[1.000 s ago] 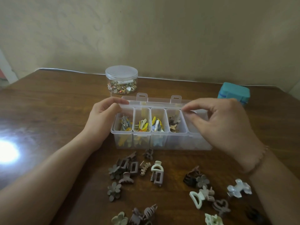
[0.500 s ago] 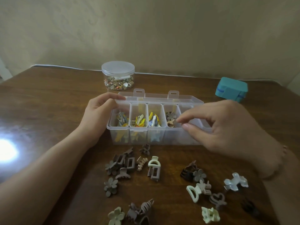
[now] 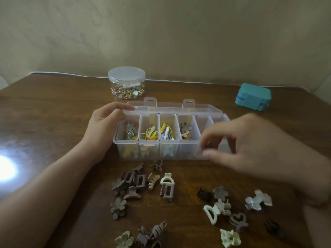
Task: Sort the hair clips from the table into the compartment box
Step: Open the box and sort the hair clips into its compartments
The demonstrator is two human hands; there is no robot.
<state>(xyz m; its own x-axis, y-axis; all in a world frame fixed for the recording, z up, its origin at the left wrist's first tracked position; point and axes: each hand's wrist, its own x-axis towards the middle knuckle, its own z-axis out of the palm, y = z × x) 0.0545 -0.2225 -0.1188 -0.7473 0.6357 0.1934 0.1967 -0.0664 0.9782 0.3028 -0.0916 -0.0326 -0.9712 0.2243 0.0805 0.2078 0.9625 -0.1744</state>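
Two hands, one box (image 3: 172,138), many clips, all on a brown worktop (image 3: 53,122)

Box: clear plastic, lid open and lying back, set broadside to the person so every compartment is within reach. Four compartments from the left hold sorted pieces; the fourth holds flower clips (image 3: 186,130); those to the right look bare, though the right hand partly hides them

Clips: loose on the worktop just in front of the box, in two scatters. Left scatter (image 3: 141,183): brown and cream claws and flowers. Right scatter (image 3: 227,208): a dark claw, flowers, a cream half-moon, a pearly piece. None is in a hand

Left hand (image 3: 103,127): at the box's left end, fingers curled over the far rim and thumb on the near side; judged to be steadying the box while the other hand works

Right hand (image 3: 250,149): blurred, hovering over the box's right front corner. Grip: thumb and forefinger nearly together in a loose pinch, nothing visible between them; whether they touch the box wall cannot be told

Also present: lidded jar (image 3: 126,83) of small trinkets behind the box; teal case (image 3: 253,96) far right, well apart

Step judged: between picks, most clips unsorted
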